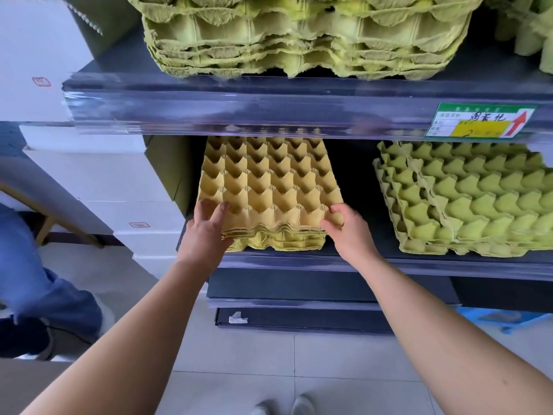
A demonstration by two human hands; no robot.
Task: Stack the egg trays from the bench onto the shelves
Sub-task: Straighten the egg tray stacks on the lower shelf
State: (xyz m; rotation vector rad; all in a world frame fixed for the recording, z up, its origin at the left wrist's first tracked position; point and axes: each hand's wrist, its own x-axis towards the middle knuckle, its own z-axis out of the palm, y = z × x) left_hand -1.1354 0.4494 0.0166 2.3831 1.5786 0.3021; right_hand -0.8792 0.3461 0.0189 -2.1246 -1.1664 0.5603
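A stack of yellow-tan egg trays (269, 187) lies on the middle shelf (389, 259), its front edge near the shelf lip. My left hand (206, 232) grips the stack's front left corner, fingers over the top tray and palm against the side. My right hand (347, 232) grips the front right corner, thumb on the top tray. The far end of the stack is hidden under the upper shelf.
A green-yellow stack of egg trays (466, 199) sits to the right on the same shelf. More green trays (299, 34) fill the upper shelf (239, 103), which bears a price label (478, 121). White boxes (98, 181) stand left. A person in blue (36, 280) is at the far left.
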